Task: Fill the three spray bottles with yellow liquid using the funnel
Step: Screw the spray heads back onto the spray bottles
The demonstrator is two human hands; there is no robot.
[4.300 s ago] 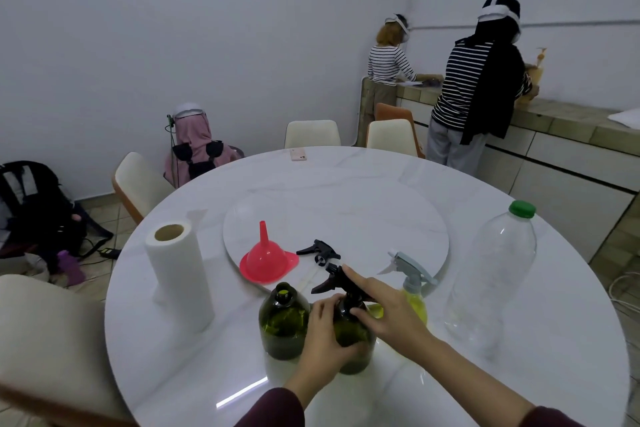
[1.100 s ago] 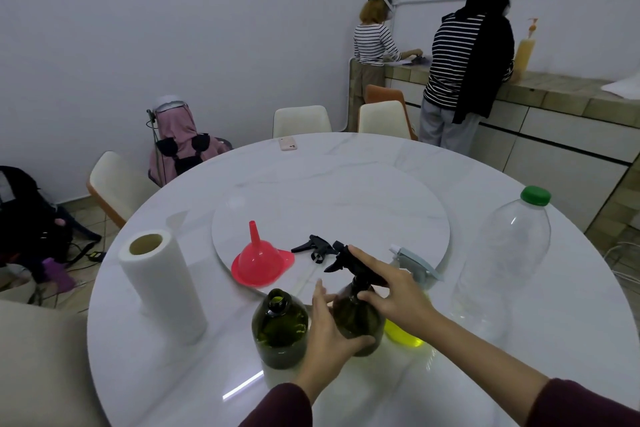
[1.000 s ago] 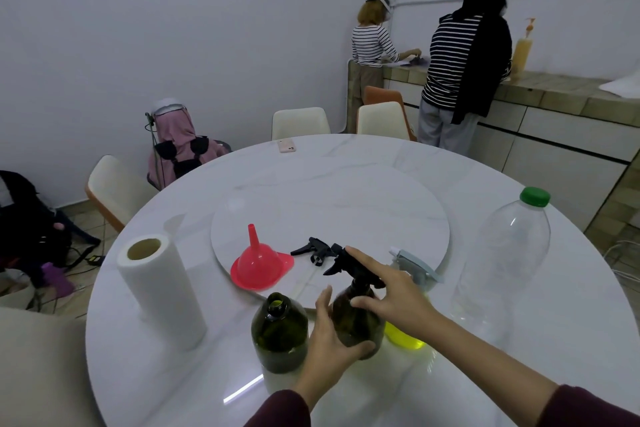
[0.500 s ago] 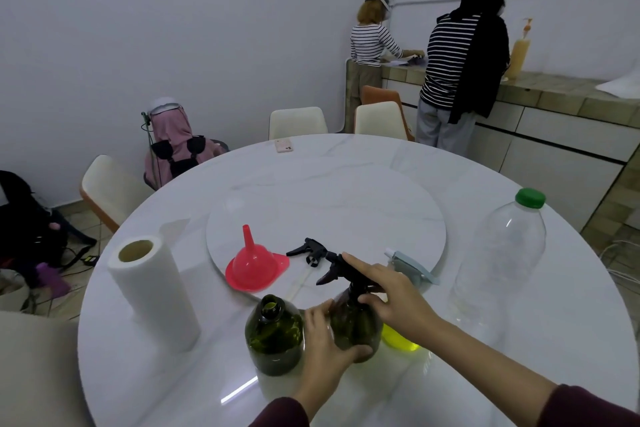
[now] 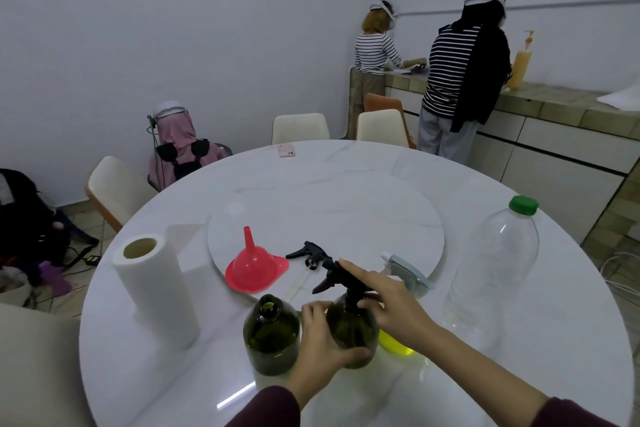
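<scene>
Now you face a round marble table (image 5: 519, 340) in a white room, two people at the counter (image 5: 554, 104) at 2 o'clock. Your left hand (image 5: 322, 340) wraps the green bottle (image 5: 353, 326); your right hand (image 5: 391, 305) pinches its black sprayer (image 5: 337, 276), forefinger straight. At 9 o'clock of it stands an open bottle (image 5: 272, 340), the funnel (image 5: 254, 269) at 11. Since half a second ago, your grasp is unchanged.

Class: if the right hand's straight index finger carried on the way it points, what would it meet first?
Probably the loose black spray trigger head lying by the red plastic funnel; the right hand points there, though depth is unclear.
</scene>
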